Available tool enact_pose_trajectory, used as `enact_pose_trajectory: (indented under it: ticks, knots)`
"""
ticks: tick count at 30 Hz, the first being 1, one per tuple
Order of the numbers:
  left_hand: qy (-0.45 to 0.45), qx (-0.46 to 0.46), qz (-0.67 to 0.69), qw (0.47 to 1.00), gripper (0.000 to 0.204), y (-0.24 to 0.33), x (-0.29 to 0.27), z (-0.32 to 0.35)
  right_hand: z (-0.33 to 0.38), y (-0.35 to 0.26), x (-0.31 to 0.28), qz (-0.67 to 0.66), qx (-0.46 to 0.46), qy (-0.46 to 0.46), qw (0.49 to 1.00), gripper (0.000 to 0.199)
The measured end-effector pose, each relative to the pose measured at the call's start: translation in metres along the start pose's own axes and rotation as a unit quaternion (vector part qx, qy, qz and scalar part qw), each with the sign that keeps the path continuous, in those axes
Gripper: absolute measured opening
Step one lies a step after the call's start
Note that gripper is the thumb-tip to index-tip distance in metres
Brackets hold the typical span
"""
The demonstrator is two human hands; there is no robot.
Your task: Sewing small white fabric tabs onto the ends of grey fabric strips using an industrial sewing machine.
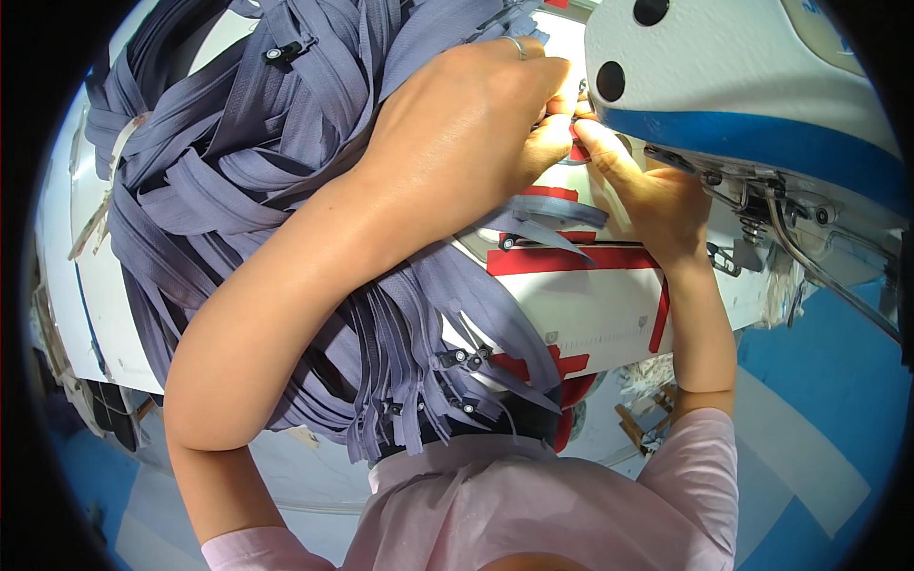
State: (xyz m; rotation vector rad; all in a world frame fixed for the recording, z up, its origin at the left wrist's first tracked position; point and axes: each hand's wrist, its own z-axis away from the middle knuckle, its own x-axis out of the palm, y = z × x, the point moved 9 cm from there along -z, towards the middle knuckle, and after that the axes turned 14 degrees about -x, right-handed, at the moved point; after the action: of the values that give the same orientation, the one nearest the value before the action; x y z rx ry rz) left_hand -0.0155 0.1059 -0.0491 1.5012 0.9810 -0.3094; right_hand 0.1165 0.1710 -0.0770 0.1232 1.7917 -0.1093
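Observation:
My left hand reaches across a heap of grey-blue zippers, its fingers pinched together beside the head of a white sewing machine with a blue band. From the other side my right hand comes in, thumb and finger closed, and the fingertips of both hands meet there. A small dark bit shows between them, too covered to name. Just below the hands a loose zipper end with a black slider lies on the machine bed. More zippers hang over the near edge toward my lap, some with black sliders.
Red tape strips mark the white machine bed. Under the machine head sit a metal lever and spring parts. At the right, scraps gather by the table edge above a blue floor.

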Motion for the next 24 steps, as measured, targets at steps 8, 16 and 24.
enact_pose_trajectory:
  ticks: [8,16,24]
  knots:
    - [0.018,0.005,-0.007,1.000,0.019,0.002,-0.004,0.002,-0.002,-0.006,-0.010,-0.013,-0.042,0.055,0.998,0.024]
    - [0.026,0.004,0.030,0.999,0.019,-0.002,-0.003,0.004,0.001,0.013,-0.014,-0.146,0.089,0.103,0.980,0.036]
    - [0.063,0.020,0.066,0.996,0.018,-0.003,-0.005,0.006,-0.009,0.010,-0.018,-0.119,0.080,0.070,0.987,0.035]
